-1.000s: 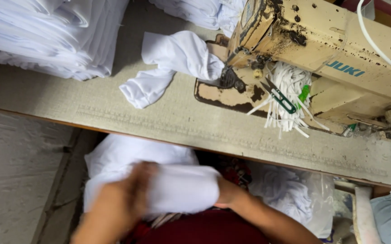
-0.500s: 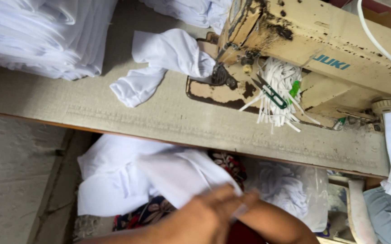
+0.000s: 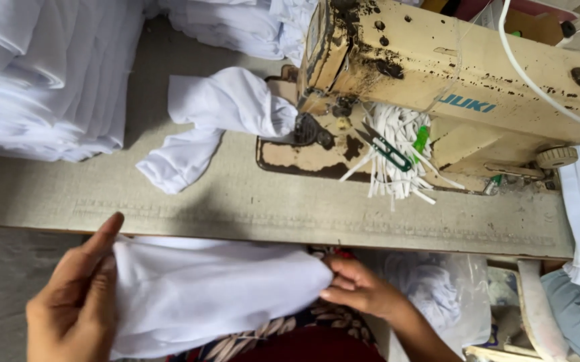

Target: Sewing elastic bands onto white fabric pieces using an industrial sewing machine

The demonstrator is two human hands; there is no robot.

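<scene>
Below the table edge [image 3: 303, 238], left hand [image 3: 75, 302] and right hand [image 3: 360, 288] pinching white cloth [image 3: 203, 302] ends, stretched flat.

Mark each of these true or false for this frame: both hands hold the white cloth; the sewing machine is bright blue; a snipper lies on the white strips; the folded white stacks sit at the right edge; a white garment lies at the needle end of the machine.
1. Both hands hold the white cloth. True: the left hand has a grip on one end, the right hand pinches the other.
2. The sewing machine is bright blue. False: it is cream, worn and stained.
3. A snipper lies on the white strips. True.
4. The folded white stacks sit at the right edge. False: they are at the upper left of the table.
5. A white garment lies at the needle end of the machine. True.
</scene>
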